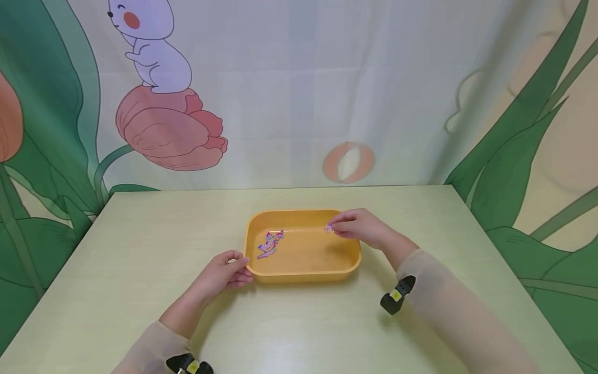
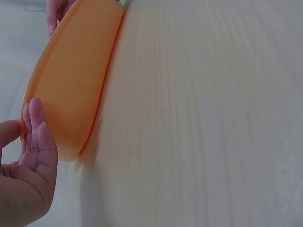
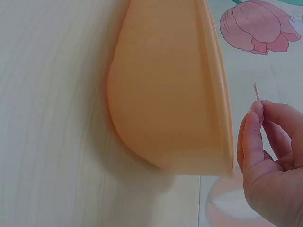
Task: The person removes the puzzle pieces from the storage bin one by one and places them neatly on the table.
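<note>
A yellow-orange plastic tray [image 1: 303, 278] sits on the table. At its left front corner my left hand [image 1: 223, 274] pinches the rim, thumb on top and fingers against the outer wall, as the left wrist view also shows. Over the tray's right half, my right hand [image 1: 362, 227] pinches a small flat pink-and-purple piece [image 1: 329, 228] between thumb and fingertips. The right wrist view shows this piece [image 3: 256, 91] edge-on, thin and pale. Several similar colourful flat pieces [image 1: 270, 244] lie in a loose cluster on the left side of the tray floor; their exact kind is too small to tell.
The pale wood-grain table [image 1: 154, 249] extends around the tray on all sides. Behind its far edge hangs a curtain [image 1: 280, 104] printed with flowers, leaves and a white animal. Black wrist devices [image 1: 397, 295] sit on both sleeves.
</note>
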